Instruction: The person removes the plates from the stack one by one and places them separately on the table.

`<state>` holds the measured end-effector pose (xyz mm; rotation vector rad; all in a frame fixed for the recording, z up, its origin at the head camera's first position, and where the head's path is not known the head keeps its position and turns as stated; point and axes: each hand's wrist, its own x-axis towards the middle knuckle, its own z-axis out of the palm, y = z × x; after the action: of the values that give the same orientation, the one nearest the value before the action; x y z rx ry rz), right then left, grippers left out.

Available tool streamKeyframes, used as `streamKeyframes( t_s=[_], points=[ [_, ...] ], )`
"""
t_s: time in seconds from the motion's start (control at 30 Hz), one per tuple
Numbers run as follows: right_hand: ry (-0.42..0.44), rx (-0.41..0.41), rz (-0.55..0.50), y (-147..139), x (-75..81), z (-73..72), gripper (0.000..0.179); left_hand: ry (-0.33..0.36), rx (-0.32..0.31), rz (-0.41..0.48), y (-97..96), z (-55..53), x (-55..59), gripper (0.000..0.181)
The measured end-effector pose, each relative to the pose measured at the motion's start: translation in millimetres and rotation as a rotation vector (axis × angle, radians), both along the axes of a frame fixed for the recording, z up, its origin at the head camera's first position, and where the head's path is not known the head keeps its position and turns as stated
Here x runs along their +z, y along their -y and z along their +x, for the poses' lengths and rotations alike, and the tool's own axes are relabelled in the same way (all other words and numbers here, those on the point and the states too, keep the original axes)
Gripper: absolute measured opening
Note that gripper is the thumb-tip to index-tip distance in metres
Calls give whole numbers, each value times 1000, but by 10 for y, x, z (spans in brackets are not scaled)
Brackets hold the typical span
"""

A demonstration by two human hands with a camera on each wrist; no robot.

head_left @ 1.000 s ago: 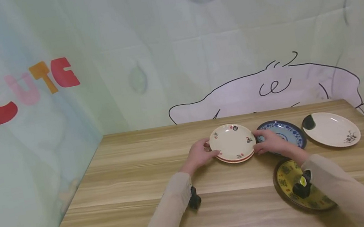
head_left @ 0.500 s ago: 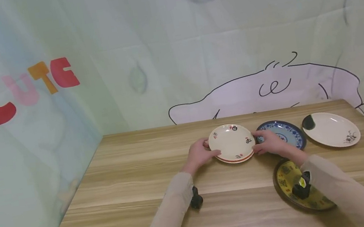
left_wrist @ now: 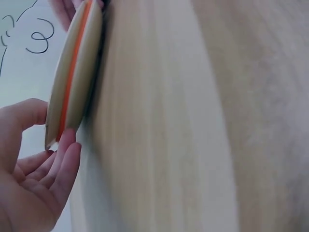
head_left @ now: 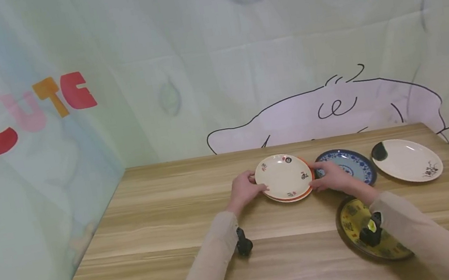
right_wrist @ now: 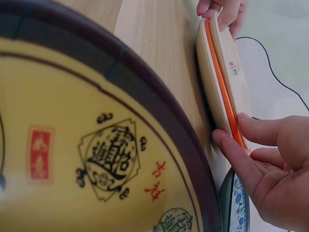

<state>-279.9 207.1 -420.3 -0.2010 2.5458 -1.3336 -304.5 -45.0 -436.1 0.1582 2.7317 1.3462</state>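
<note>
Two stacked cream plates [head_left: 284, 177] with small printed flowers and characters are held at the back middle of the table. An orange band [left_wrist: 72, 72] shows between them in both wrist views. My left hand [head_left: 244, 189] pinches the stack's left edge, thumb on the top plate and fingers at the side and below. On the opposite edge, my right hand [head_left: 330, 176] grips with thumb and fingers. In the head view the orange rim [head_left: 307, 166] peeks out at the top plate's right side. Behind the right hand lies a blue patterned plate [head_left: 358, 165], partly covered by it.
A white oval plate [head_left: 408, 160] with a dark green corner lies at the right back. Under the right forearm is a yellow plate [head_left: 354, 222] with a dark rim, large in the right wrist view. A printed curtain [head_left: 152, 73] hangs behind the wooden table [head_left: 158, 248].
The top cream plate has slid slightly left over the lower one, so more orange rim shows at the right. Both hands keep their hold, shifting slightly left. The head view has turned slightly.
</note>
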Motion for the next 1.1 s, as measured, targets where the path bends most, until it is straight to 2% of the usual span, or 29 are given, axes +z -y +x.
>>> streamKeyframes(
  t_s=[0.2, 0.5, 0.77, 1.1],
  points=[
    [-29, 10, 11, 4, -7, -9, 63, 77, -14, 143, 61, -15, 16, 50],
    [-26, 1, 34, 21, 14, 2, 63, 109, -45, 270, 117, 20, 42, 52],
    [-18, -4, 54, 16, 6, -4, 64, 124, -55, 315, 116, 27, 48, 61],
    [-14, 3, 64, 33, 26, -6, 64, 117, -33, 353, 129, 62, 104, 60]
  ],
)
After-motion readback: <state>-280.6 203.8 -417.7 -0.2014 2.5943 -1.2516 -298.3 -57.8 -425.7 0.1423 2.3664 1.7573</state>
